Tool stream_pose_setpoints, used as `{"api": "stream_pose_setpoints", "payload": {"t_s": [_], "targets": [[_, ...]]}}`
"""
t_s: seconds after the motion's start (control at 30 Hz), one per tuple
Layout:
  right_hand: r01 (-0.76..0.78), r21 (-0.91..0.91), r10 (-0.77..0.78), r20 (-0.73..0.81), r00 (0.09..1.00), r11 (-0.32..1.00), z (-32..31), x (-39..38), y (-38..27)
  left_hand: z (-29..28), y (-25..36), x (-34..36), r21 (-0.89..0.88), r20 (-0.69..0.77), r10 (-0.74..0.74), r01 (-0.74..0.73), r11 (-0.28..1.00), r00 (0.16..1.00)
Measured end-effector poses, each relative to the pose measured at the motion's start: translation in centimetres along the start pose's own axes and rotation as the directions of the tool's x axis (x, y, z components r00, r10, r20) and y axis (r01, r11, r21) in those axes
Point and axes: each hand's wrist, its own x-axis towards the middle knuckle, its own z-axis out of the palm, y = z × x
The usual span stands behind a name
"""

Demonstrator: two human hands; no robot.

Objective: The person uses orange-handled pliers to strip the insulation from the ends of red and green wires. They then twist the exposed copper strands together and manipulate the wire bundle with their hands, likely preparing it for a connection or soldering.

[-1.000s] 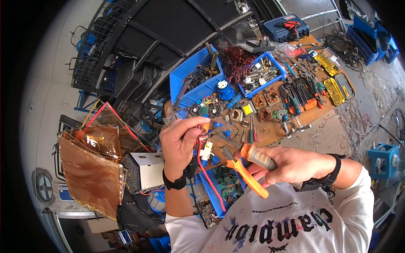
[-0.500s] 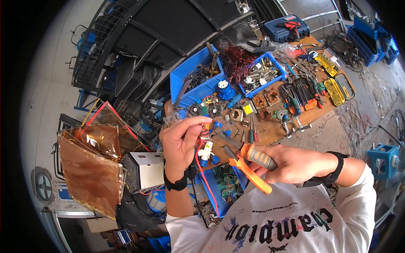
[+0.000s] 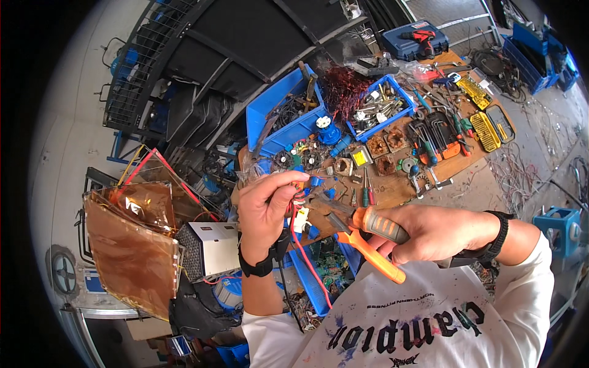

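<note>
My left hand (image 3: 265, 211) is closed in a pinch on a red wire (image 3: 310, 267) near a small bundle of wires at its fingertips. The wire hangs from there toward my shirt. A thin end pokes out past the thumb and index finger. My right hand (image 3: 429, 233) grips a pair of pliers (image 3: 375, 254) with orange and grey handles. Its handles are spread, and its dark jaws point toward the left hand's fingertips, a little apart from them. Beside the left hand, below the bundle, is a white plastic fitting (image 3: 299, 219), partly hidden by the wire.
On the wooden table (image 3: 399, 187) lie hex keys (image 3: 437, 129), screwdrivers (image 3: 368, 191) and rusty square parts. Blue bins of tools (image 3: 282, 129) and metal parts (image 3: 381, 110) stand behind. A bin of circuit boards (image 3: 328, 270) is below my hands; brown film-covered panels (image 3: 132, 251) stand left.
My right hand and the pliers have shifted slightly right. The lower end of the red wire has swung to the right. My left hand keeps its pinch almost in place.
</note>
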Motion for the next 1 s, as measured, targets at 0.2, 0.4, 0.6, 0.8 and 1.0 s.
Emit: {"api": "stream_pose_setpoints", "payload": {"t_s": [0.2, 0.4, 0.6, 0.8, 1.0], "targets": [[-0.190, 0.157, 0.180, 0.078, 0.981, 0.969, -0.1, 0.1, -1.5, -0.1, -0.2, -0.4, -0.006, -0.015, -0.020, 0.020, 1.000, 1.000], [-0.159, 0.255, 0.149, 0.058, 0.987, 0.954, 0.1, -0.1, -1.0, -0.2, 0.0, -0.5, -0.066, -0.026, -0.036, 0.034, 0.997, 0.999], [-0.183, 0.256, 0.170, 0.071, 0.983, 0.949, 0.0, -0.3, -1.0, -0.2, -0.4, -0.7, -0.058, -0.003, 0.036, -0.036, 0.998, 0.999], [-0.230, 0.216, 0.220, 0.069, 0.973, 0.949, 0.3, 0.1, -1.6, 0.0, -1.0, -0.9, -0.078, -0.057, 0.079, -0.084, 0.993, 0.995], [-0.111, -0.180, 0.106, -0.038, 0.994, 0.977, 0.6, 0.5, -1.7, 0.3, -1.4, -1.6, -0.019, -0.089, 0.041, -0.043, 0.999, 0.995]]}}
